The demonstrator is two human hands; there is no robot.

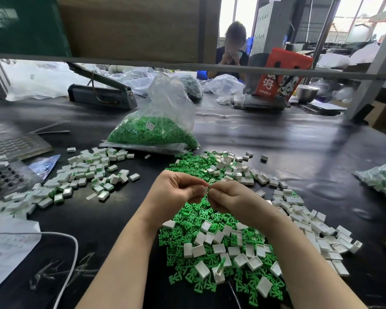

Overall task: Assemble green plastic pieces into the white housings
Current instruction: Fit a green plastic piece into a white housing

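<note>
Above the green pile (pixel 210 237), the left hand (pixel 176 192) pinches a white housing (pixel 205 191) while the right hand (pixel 230 197) pinches a barely visible green piece against it, seemingly mid-insertion; pressing it home comes next.

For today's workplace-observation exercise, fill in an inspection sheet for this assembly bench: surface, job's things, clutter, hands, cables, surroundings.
Surface: black table, shiny and wrinkled.
Job's things: loose green pieces piled with white housings under the hands; pile of filled housings to the left; bag of green pieces behind.
Clutter: papers, metal plate with holes, bag sealer, clear plastic bags.
Hands: left hand and right hand meet, fingers pinching a small white housing between them.
Cables: white cable at lower left.
Surroundings: seated person opposite, red bag, metal bowl, windows.
</note>
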